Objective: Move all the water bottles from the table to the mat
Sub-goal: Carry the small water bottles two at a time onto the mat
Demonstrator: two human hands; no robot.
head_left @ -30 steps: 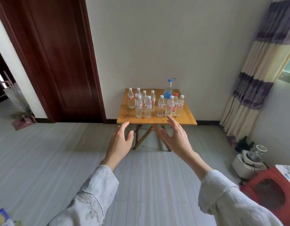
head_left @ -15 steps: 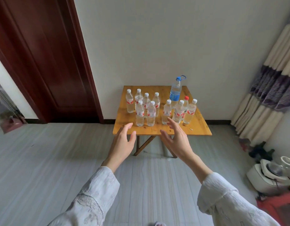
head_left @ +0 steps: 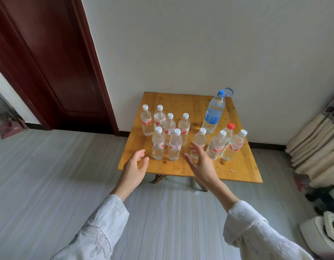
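Several small clear water bottles with white caps and red labels stand upright on a low wooden table [head_left: 237,171]. The two nearest are a left one [head_left: 158,143] and a right one [head_left: 175,145]. One bottle at the right has a red cap [head_left: 230,128]. A tall bottle with a blue label and blue cap [head_left: 214,112] stands at the back right. My left hand [head_left: 134,168] is open over the table's front left edge, just left of the nearest bottles. My right hand [head_left: 201,164] is open in front of another small bottle [head_left: 199,141]. No mat is in view.
A dark red door [head_left: 50,62] stands at the left, with a white wall behind the table. Striped curtains [head_left: 316,147] hang at the right. A white appliance [head_left: 325,233] sits on the grey floor at the lower right.
The table and bottles have come closer in view. Both hands have reached forward from in front of the table edge to over its front, near the closest bottles.
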